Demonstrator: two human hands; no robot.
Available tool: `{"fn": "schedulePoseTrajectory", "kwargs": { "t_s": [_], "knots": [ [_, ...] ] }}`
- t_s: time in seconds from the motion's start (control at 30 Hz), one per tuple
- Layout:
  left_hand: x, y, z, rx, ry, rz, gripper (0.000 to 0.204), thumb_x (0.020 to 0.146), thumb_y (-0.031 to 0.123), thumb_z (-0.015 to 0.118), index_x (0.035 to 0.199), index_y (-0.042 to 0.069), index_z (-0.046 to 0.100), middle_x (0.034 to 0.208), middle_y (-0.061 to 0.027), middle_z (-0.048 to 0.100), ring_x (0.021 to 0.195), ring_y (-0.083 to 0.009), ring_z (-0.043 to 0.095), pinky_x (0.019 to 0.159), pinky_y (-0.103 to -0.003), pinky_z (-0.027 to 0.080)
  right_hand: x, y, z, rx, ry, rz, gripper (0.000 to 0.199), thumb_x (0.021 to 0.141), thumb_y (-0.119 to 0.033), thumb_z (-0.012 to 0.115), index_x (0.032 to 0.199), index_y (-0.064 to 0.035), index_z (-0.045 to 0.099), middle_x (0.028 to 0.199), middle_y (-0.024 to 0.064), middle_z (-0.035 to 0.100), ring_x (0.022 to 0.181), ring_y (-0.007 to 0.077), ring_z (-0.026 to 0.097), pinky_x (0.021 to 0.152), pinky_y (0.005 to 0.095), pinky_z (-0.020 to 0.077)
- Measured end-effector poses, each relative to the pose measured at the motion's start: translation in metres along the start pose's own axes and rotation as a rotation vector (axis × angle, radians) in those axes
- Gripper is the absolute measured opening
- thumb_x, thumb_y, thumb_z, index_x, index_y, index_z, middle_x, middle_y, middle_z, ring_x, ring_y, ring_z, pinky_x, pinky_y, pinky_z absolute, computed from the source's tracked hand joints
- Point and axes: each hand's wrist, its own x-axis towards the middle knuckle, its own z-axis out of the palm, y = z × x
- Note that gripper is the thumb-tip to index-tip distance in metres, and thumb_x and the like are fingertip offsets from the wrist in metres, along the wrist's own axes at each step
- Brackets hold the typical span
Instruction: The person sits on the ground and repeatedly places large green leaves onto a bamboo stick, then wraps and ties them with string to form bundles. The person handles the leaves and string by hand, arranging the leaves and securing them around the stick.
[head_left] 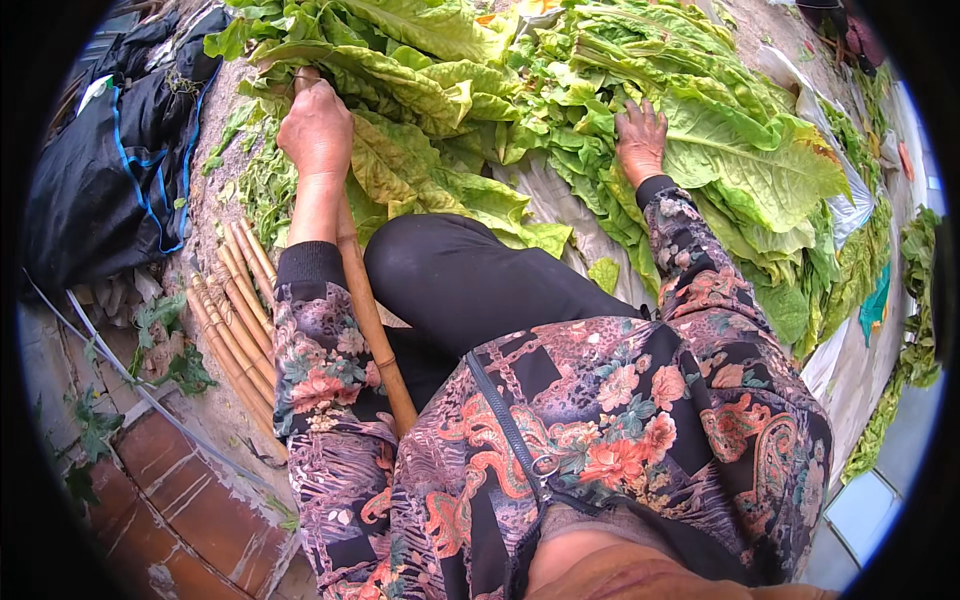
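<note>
While your left hand [318, 132] was clamped in a fist around a bamboo pole [370, 310], your right hand [641, 145] lay on a heap of leaves [765, 165], its fingers slightly apart; whether they pinched one, I could not tell. The pole's long axis slanted from just beyond your left fist back toward your lap, passing between your left sleeve [325, 345] and your bent knee [430, 260], its lower end hidden by your jacket [590, 430]. Just right of that fist, nearer to it than to your right hand, spread another bunch of leaves [430, 95], while the heap under your right hand was well apart from the pole. The pole looked hard, smooth and tan, ringed with raised joints; the leaves were broad, limp and yellow-green, with wrinkled faces and pale ribs. More thin canes [238, 310] lay side by side to your left, near a black sheet [85, 200] edged in blue.
</note>
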Motion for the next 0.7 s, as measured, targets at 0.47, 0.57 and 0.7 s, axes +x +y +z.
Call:
{"fn": "schedulePoseTrajectory", "kwargs": {
  "t_s": [0.47, 0.57, 0.7],
  "knots": [
    [0.001, 0.0, -0.008, -0.054, -0.022, -0.088, 0.017, 0.085, 0.022, 0.052, 0.082, 0.009, 0.064, 0.081, -0.0111, 0.066, 0.075, -0.0316, 0.065, 0.066, -0.042, 0.052, 0.07, 0.07, -0.172, -0.077, -0.229, -0.041, 0.029, 0.077, -0.028, 0.066, 0.091, -0.0035, 0.06, 0.087, 0.0179, 0.064, 0.085, 0.0357, 0.063, 0.074, 0.0441, 0.0505],
    [0.002, 0.013, -0.015, -0.21, -0.054, -0.22, 0.021, 0.084, 0.027, 0.056, 0.092, 0.012, 0.069, 0.084, -0.0123, 0.067, 0.08, -0.0314, 0.064, 0.07, -0.041, 0.051, 0.083, 0.081, -0.054, -0.079, -0.256, 0.066, 0.022, 0.078, -0.016, 0.057, 0.095, -0.0022, 0.058, 0.093, 0.0201, 0.062, 0.087, 0.0383, 0.062, 0.074, 0.0464, 0.0499],
    [-0.014, 0.003, -0.04, -0.838, -0.344, -0.436, 0.027, 0.083, 0.024, 0.062, 0.094, 0.0, 0.068, 0.07, -0.0146, 0.065, 0.063, -0.0214, 0.062, 0.064, -0.032, 0.048, 0.077, 0.068, -0.036, -0.049, -0.123, 0.038, 0.016, 0.079, -0.013, 0.053, 0.092, -0.0041, 0.058, 0.089, 0.0171, 0.062, 0.084, 0.0361, 0.063, 0.071, 0.0448, 0.0504]
  ]
}}
